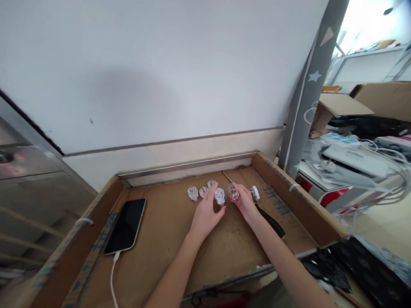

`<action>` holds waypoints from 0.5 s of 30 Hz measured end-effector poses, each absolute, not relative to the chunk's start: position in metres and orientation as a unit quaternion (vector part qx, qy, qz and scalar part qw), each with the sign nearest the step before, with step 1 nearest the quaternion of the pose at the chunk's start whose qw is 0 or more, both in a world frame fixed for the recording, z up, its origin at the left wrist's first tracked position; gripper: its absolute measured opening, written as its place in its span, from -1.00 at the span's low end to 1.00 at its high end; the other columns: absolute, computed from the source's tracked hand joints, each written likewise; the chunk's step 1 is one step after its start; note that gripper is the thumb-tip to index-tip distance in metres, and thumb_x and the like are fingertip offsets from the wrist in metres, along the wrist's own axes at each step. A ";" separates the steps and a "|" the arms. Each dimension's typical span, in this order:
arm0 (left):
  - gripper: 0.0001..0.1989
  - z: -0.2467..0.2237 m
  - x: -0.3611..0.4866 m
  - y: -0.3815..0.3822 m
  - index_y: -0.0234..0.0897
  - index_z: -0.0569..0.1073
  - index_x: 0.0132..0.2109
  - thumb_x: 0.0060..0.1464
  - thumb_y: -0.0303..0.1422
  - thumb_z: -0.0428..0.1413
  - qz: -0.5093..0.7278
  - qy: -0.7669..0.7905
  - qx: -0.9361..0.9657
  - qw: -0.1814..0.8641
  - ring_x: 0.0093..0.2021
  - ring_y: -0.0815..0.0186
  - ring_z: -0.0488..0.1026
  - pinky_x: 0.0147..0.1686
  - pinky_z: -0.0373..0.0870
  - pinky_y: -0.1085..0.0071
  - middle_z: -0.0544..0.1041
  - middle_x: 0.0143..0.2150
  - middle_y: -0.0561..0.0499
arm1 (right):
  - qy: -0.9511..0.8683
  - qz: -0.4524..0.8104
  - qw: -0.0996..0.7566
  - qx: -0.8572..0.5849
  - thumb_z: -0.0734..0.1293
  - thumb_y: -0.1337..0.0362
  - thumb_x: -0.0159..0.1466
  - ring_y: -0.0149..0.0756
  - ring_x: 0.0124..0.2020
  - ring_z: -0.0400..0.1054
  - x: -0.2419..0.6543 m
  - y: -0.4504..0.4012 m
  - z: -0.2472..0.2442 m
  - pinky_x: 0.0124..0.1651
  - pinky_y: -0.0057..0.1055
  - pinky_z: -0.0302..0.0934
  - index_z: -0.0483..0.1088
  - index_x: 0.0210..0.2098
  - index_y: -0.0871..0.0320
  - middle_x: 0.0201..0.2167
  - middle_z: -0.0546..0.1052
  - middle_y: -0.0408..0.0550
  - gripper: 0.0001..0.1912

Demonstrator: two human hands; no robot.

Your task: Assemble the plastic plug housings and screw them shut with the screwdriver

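Note:
My left hand (206,215) is curved around a white plug piece (219,196), its fingers and thumb at the piece's edges. In my right hand (244,202) a clear plug part with metal pins (233,192) is pinched between the fingertips. Several similar pieces, among them a plug part (193,193) and another one (211,184), lie on the cardboard just left of and behind my left hand. A white plug (255,193) sits right of my right hand. A screwdriver with a black handle (271,220) lies partly hidden beneath my right forearm.
A phone (126,226) with a white cable (113,278) lies at the left of the cardboard tray (300,196). A grey post (310,85) stands behind the tray's right side. Devices, cables and an open box (382,100) fill the right.

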State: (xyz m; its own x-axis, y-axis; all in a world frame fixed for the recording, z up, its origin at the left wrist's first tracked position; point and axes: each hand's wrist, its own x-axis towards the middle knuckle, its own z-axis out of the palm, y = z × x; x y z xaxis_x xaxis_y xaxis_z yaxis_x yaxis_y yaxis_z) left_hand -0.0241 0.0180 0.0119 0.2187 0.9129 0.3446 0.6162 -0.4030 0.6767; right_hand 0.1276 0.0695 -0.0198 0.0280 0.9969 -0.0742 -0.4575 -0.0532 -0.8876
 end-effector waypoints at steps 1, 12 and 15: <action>-0.25 0.012 -0.023 0.017 -0.06 -0.02 0.30 0.02 -0.42 0.12 0.366 0.506 0.753 0.208 -0.02 0.22 0.39 0.02 0.34 0.24 0.24 0.21 -0.06 | -0.353 0.590 0.598 -0.411 0.20 0.12 0.28 -0.44 -0.18 0.29 0.127 0.068 -0.019 -0.14 -0.39 0.31 0.27 -0.05 0.29 -0.17 0.36 0.00 -0.62; -0.28 0.011 -0.019 0.016 -0.10 0.00 0.28 0.01 -0.44 0.11 0.363 0.491 0.761 0.220 0.18 0.14 0.25 0.11 0.27 0.19 0.20 0.25 -0.09 | -0.501 0.428 0.582 -0.477 0.22 0.14 0.27 -0.56 -0.37 0.25 0.120 0.051 -0.010 -0.28 -0.53 0.27 0.31 -0.26 0.30 -0.38 0.36 -0.10 -0.71; -0.27 0.011 -0.020 0.017 -0.10 -0.01 0.28 0.01 -0.45 0.11 0.369 0.492 0.759 0.214 0.20 0.16 0.23 0.14 0.24 0.20 0.18 0.26 -0.09 | -0.523 0.403 0.578 -0.481 0.21 0.13 0.27 -0.56 -0.37 0.25 0.119 0.048 -0.009 -0.27 -0.52 0.27 0.32 -0.27 0.30 -0.38 0.36 -0.10 -0.70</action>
State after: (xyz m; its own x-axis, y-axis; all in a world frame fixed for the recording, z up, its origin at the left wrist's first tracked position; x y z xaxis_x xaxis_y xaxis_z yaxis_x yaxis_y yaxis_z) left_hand -0.0201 0.0169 0.0106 0.2433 0.9046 0.3500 0.5885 -0.4245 0.6880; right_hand 0.1194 0.0480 -0.0085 0.1293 0.9676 0.2168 0.0376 0.2137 -0.9762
